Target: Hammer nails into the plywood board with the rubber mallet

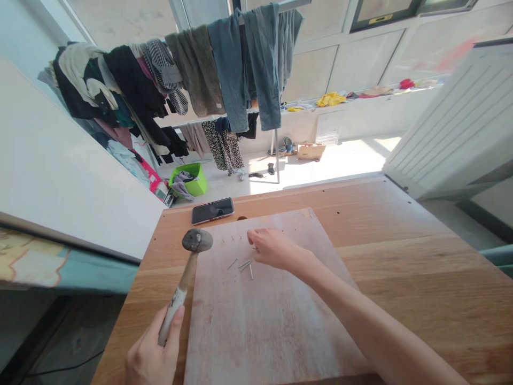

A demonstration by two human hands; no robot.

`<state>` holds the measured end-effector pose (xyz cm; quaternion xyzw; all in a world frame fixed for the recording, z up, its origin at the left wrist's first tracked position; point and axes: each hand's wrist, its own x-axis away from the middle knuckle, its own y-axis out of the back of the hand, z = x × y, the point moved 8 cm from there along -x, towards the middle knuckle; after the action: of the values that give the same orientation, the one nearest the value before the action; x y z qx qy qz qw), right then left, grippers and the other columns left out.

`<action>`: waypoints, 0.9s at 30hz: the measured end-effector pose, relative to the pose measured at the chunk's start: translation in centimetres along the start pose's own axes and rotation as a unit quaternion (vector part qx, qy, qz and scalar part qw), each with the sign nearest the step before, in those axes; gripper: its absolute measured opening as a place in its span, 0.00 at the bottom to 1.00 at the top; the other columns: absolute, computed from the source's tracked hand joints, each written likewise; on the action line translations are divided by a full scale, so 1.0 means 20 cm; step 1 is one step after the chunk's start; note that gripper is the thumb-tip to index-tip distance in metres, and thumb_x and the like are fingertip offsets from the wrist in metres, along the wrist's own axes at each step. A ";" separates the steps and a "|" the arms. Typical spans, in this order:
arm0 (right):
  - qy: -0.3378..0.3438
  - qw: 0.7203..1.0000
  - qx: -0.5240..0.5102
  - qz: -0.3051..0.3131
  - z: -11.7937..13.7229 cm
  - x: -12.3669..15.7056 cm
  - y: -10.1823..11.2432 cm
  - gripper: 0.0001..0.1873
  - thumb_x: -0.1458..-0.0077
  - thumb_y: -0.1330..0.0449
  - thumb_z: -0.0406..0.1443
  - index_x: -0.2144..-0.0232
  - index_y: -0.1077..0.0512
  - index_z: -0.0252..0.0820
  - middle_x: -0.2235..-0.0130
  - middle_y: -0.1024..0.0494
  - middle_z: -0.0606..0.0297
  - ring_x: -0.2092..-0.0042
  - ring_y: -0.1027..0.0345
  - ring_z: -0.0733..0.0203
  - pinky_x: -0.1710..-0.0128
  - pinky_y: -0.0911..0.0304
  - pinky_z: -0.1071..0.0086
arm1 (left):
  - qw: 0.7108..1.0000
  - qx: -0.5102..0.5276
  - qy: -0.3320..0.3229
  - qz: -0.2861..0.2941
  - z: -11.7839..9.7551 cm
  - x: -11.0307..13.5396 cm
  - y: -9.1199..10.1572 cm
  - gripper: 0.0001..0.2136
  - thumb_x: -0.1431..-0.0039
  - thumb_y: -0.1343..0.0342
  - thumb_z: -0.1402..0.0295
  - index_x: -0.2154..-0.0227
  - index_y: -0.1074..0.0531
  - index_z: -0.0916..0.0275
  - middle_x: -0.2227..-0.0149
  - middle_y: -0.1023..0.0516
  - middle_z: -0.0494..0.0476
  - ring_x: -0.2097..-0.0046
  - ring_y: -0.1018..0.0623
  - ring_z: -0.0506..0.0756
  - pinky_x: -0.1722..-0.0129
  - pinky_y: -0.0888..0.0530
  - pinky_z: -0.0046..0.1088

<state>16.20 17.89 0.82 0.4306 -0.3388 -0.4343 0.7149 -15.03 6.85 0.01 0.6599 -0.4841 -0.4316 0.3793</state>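
My left hand is closed around the pale handle of a rubber mallet, whose dark head is raised over the left edge of a whitish wooden board. Over the board's upper part, my right hand has its fingers curled together in a pinch. A thin nail tip shows under those fingers; most of it is hidden. Several loose nails lie on the board just left of and below that hand. Small nails appear to stand in the board farther left.
A phone lies on the wooden table beyond the board. A small brown round object sits at the board's far edge. Past the table are a rack of hanging clothes and a green basket. A white panel borders the left.
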 end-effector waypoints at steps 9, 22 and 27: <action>0.003 0.999 -0.023 -0.045 -0.10 -0.09 0.06 0.16 0.46 0.44 0.23 0.56 0.28 0.37 0.59 0.19 0.55 0.61 0.31 0.58 0.63 0.45 0.68 | 0.999 -0.006 0.028 0.031 0.12 0.06 -0.07 0.15 0.34 0.46 0.53 0.59 0.16 0.51 0.65 0.11 0.58 0.64 0.13 0.61 0.69 0.25 0.28; 0.050 0.996 0.065 0.022 -0.03 -0.15 0.07 0.13 0.47 0.43 0.21 0.70 0.21 0.38 0.64 0.20 0.54 0.67 0.31 0.59 0.70 0.49 0.66 | 1.000 -0.017 -0.008 0.023 0.11 0.06 -0.09 0.14 0.32 0.48 0.56 0.61 0.19 0.52 0.68 0.13 0.57 0.68 0.14 0.61 0.72 0.27 0.28; 0.066 0.992 0.096 0.054 0.00 -0.17 0.08 0.14 0.49 0.42 0.20 0.72 0.19 0.37 0.65 0.19 0.53 0.68 0.30 0.60 0.71 0.49 0.66 | 1.000 -0.011 0.000 0.012 0.10 0.07 -0.09 0.13 0.33 0.48 0.56 0.62 0.19 0.52 0.70 0.13 0.56 0.70 0.15 0.61 0.72 0.27 0.28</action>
<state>15.37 21.34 1.86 0.5065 -0.3536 -0.3312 0.7132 -16.16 5.86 -2.69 0.6497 -0.4876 -0.4325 0.3913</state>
